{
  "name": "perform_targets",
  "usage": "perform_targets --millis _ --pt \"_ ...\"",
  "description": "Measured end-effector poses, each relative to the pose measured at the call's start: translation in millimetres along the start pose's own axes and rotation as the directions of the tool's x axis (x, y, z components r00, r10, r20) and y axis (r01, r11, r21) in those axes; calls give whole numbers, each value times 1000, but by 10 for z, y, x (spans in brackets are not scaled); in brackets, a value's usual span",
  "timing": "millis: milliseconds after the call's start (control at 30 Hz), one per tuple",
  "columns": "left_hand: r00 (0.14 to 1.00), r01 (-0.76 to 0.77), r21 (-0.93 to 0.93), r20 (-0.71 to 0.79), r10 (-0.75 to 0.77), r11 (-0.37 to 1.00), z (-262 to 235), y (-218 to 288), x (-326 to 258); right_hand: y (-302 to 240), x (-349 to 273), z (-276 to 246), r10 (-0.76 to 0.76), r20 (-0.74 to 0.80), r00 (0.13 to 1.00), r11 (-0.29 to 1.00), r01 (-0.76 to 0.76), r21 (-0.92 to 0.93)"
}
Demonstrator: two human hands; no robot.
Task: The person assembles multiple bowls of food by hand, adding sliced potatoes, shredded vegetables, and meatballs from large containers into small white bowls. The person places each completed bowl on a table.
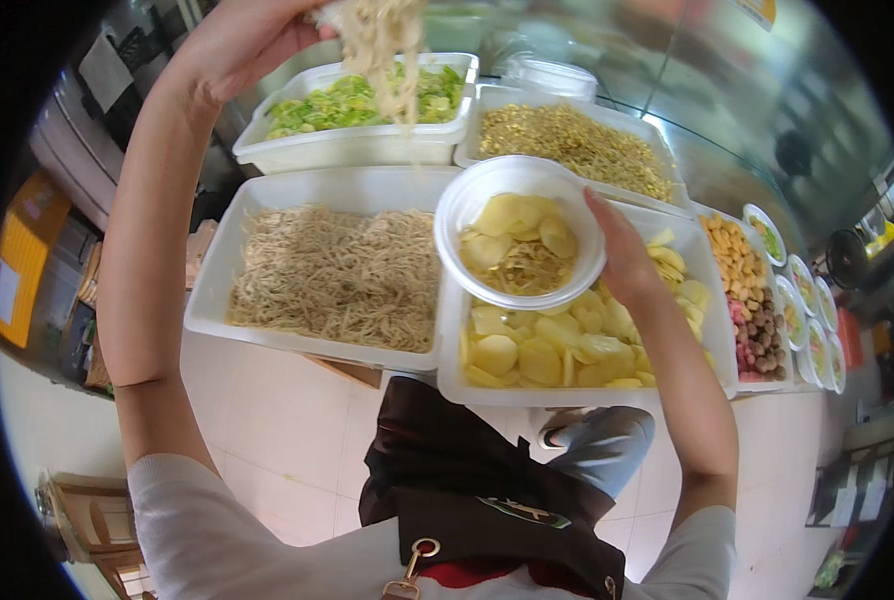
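while the left hand (242,45) was raised high, pinched shut on a clump of noodles (382,45) dangling above the tray of chopped greens (357,100), the right hand (622,250) gripped the rim of a white bowl (520,232). holding potato slices and noodles, the bowl hung over the potato tray (582,345), beside the noodle tray (332,270).
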State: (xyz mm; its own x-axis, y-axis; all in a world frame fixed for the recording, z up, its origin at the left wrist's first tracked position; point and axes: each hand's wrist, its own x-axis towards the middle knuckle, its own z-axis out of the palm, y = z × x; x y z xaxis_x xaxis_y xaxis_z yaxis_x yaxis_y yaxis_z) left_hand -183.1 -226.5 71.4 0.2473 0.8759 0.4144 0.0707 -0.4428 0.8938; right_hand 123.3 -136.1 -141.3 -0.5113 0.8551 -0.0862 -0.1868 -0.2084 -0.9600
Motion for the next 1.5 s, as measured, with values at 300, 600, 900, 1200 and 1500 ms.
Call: perform_targets --millis 300,600,900,1200,1500 --pt "804 -150 575 544 -239 804 1080 -1277 -48 -2 -88 -95 -44 115 992 999 43 14" --pt "939 33 470 286 -188 882 1005 -707 57 -38 -93 -88 0 121 993 999 5 -38" --pt "894 360 411 103 -436 837 -126 -503 -557 -75 -117 -70 -6 119 993 1000 6 -1" --pt "910 379 914 -340 -237 143 -2232 -2413 322 60 -22 -301 18 -49 999 998 -21 -63" --pt "680 638 757 -639 -361 -138 -1878 -3126 902 -52 -79 -170 53 -51 997 988 -45 151"
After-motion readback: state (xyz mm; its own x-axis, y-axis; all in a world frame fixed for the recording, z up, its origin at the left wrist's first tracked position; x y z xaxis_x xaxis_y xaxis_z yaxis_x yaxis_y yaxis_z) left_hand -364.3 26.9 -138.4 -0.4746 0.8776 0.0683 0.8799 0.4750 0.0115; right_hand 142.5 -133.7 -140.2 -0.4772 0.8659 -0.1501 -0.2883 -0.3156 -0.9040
